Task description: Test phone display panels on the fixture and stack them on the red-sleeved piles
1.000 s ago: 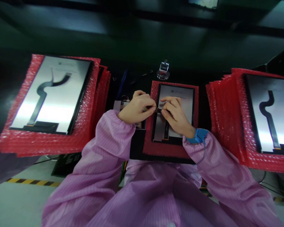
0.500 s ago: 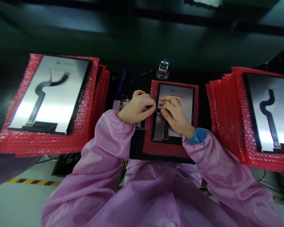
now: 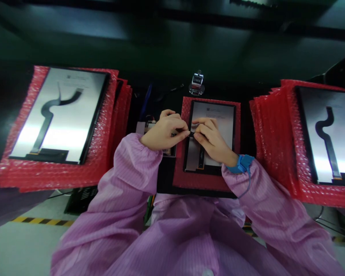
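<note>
A display panel [image 3: 224, 124] lies on a red bubble-wrap sheet [image 3: 202, 183] in front of me. Its dark flat flex cable [image 3: 201, 159] runs up from the lower edge and passes under my right hand [image 3: 213, 140]. That hand is closed, with thumb and index finger pinching the cable's free end. From the left, my left hand [image 3: 167, 131] meets it, thumb and fingertips pressed together right at that end. Whatever is between the left fingertips is too small and covered to make out. A small circuit board [image 3: 170, 150] shows partly beneath my left hand.
Red bubble-wrap stacks stand on both sides, topped by a left panel [image 3: 71, 130] and a right panel [image 3: 340, 142], each with a curved cable. A metal tally counter [image 3: 196, 82] sits behind the middle panel. A blue pen-like object [image 3: 146, 101] lies left of it.
Both hands stay together at the cable's end with only slight finger movement. The whole view has shifted a little.
</note>
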### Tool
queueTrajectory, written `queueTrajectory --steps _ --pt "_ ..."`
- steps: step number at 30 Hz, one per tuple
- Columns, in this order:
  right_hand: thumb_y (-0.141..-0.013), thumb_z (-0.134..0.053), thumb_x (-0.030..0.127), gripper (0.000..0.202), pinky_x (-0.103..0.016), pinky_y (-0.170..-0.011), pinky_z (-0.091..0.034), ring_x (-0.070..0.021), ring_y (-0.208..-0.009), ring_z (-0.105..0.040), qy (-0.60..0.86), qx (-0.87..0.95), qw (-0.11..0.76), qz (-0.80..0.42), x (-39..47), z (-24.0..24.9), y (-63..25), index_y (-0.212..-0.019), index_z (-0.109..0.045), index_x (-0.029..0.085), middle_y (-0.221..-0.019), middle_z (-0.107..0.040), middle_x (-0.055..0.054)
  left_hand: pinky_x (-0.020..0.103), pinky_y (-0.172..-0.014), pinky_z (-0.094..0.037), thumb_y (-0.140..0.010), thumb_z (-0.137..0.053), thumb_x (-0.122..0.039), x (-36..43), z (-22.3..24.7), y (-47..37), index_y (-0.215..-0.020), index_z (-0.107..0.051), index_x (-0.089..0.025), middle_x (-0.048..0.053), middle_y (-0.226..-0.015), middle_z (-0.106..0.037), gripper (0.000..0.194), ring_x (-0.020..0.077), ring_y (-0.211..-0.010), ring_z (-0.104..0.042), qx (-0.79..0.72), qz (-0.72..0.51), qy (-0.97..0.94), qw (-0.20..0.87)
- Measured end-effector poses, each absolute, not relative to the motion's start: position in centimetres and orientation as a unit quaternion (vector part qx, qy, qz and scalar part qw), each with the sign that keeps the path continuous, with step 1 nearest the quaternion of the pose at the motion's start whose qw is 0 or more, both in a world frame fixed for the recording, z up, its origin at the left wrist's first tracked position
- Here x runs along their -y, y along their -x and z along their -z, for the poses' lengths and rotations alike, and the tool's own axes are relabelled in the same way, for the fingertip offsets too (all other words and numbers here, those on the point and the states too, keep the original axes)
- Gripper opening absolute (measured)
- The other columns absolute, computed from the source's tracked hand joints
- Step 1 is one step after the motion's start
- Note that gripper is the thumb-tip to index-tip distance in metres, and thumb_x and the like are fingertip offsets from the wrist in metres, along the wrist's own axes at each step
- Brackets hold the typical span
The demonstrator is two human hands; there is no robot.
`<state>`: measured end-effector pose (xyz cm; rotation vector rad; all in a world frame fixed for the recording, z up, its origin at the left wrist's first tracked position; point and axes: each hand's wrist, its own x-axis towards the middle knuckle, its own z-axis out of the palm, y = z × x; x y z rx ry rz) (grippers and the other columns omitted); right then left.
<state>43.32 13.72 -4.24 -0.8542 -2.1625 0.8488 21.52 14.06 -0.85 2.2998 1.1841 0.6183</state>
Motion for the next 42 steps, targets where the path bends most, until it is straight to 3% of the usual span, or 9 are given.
queueTrajectory --steps 16,26,33,36,39,42 --pt "-0.105 -0.043 0.031 0.02 -0.048 -0.108 -0.037 -0.0248 -0.123 -0.05 0.326 0.825 0.336 -0.316 -13.6 4.3 -43.2 -0.089 -0.053 0.023 -0.121 -0.061 -0.01 0.048 -0.11 -0.031 -0.088 -0.063 -0.037 -14.2 1.6 -21.2 -0.077 -0.073 -0.023 -0.001 -0.08 -0.076 0.021 0.0181 -0.084 -0.068 -0.44 -0.261 -0.819 0.259" --pt "-0.105 -0.042 0.029 0.018 -0.05 -0.108 -0.038 -0.0252 -0.124 -0.048 0.326 0.834 0.331 -0.3 -13.3 4.3 -43.1 -0.091 -0.053 0.024 -0.124 -0.06 -0.011 0.046 -0.099 -0.037 -0.085 -0.061 -0.036 -13.9 1.3 -21.6 -0.075 -0.071 -0.021 0.0 -0.075 -0.073 0.02 0.0181 -0.077 -0.066 -0.437 -0.262 -0.826 0.241" --pt "-0.104 -0.042 0.029 0.018 -0.048 -0.108 -0.039 -0.0257 -0.125 -0.048 0.329 0.831 0.328 -0.307 -13.3 4.3 -43.0 -0.091 -0.053 0.023 -0.124 -0.06 -0.012 0.049 -0.105 -0.033 -0.081 -0.062 -0.031 -14.0 1.9 -22.4 -0.07 -0.063 -0.022 -0.004 -0.069 -0.067 0.015 0.0168 -0.075 -0.062 -0.46 -0.25 -0.829 0.199" --pt "-0.105 -0.041 0.033 0.02 -0.048 -0.109 -0.038 -0.0249 -0.123 -0.05 0.343 0.818 0.334 -0.321 -13.4 4.2 -43.0 -0.091 -0.053 0.024 -0.121 -0.061 -0.011 0.051 -0.108 -0.033 -0.086 -0.061 -0.033 -13.4 1.5 -22.4 -0.08 -0.065 -0.022 0.0 -0.087 -0.071 0.014 0.02 -0.089 -0.064 -0.47 -0.302 -0.818 0.138" --pt "-0.106 -0.037 0.041 0.026 -0.047 -0.109 -0.039 -0.024 -0.12 -0.051 0.349 0.796 0.357 -0.342 -13.3 4.2 -43.0 -0.101 -0.055 0.023 -0.119 -0.062 -0.01 0.039 -0.086 -0.047 -0.095 -0.055 -0.034 -11.2 1.0 -21.8 -0.091 -0.065 -0.02 0.005 -0.096 -0.067 0.017 0.0193 -0.088 -0.061 -0.531 -0.432 -0.728 0.045" --pt "-0.106 -0.034 0.05 0.035 -0.045 -0.106 -0.042 -0.0236 -0.117 -0.052 0.369 0.763 0.388 -0.363 -13.1 4.3 -43.0 -0.118 -0.054 0.023 -0.121 -0.06 -0.01 0.031 -0.066 -0.046 -0.098 -0.052 -0.026 -7.7 1.8 -21.0 -0.089 -0.063 -0.02 0.002 -0.081 -0.061 0.015 0.0164 -0.07 -0.055 -0.599 -0.415 -0.685 0.008"
